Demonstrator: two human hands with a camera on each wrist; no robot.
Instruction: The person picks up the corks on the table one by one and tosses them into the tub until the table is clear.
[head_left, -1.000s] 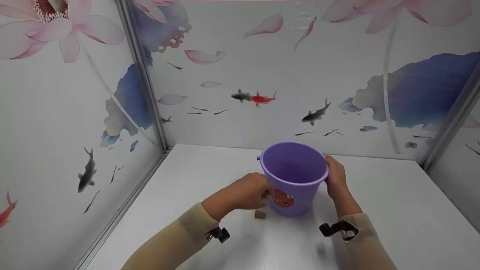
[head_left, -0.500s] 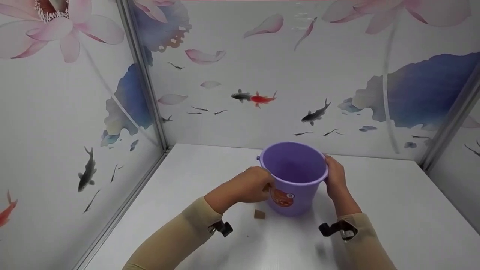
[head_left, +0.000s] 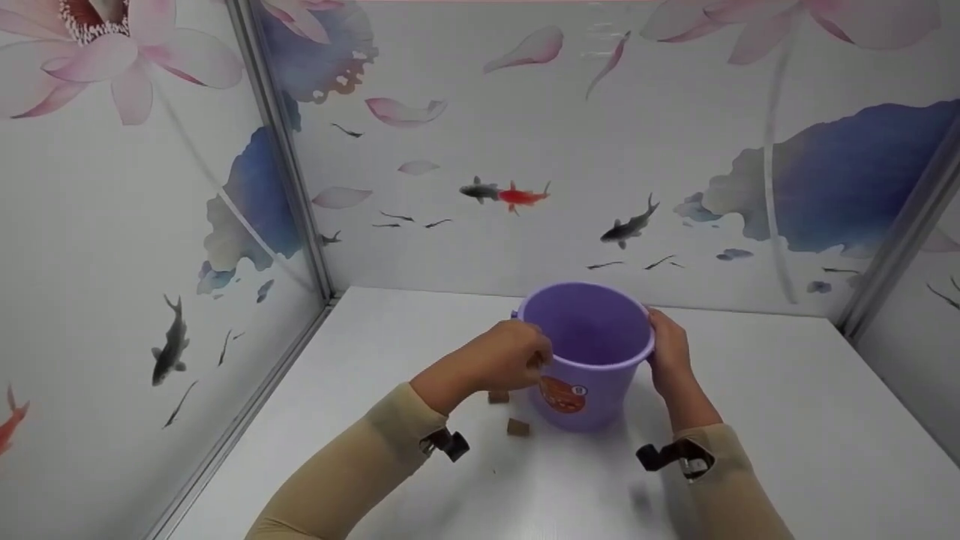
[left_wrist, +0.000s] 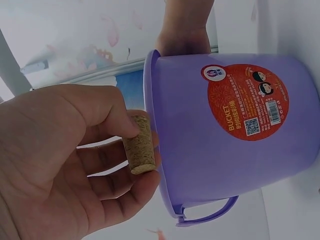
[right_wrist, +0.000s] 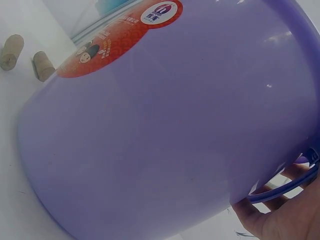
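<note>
A purple bucket (head_left: pixel 589 390) stands upright on the table, its mouth up. My left hand (head_left: pixel 506 356) is beside its near left rim. In the left wrist view that hand pinches a cork (left_wrist: pixel 139 145) between thumb and fingers, right by the rim. My right hand (head_left: pixel 670 346) holds the bucket at the right side of its rim; the right wrist view has its fingers (right_wrist: pixel 247 215) by the bucket's handle (right_wrist: pixel 285 189). Two more corks lie on the table left of the bucket, a nearer cork (head_left: pixel 518 427) and a farther cork (head_left: pixel 498 397) partly hidden by my left hand.
The white table (head_left: pixel 757 420) runs back to a printed wall (head_left: pixel 420 255) just behind the bucket. A metal post (head_left: pixel 289 165) marks the left corner of the enclosure. On the bucket's front is a red label (left_wrist: pixel 250 102).
My left hand has risen from the bucket's lower side up to its rim. The farther cork has come into view beneath it. My right hand and the bucket stay in place.
</note>
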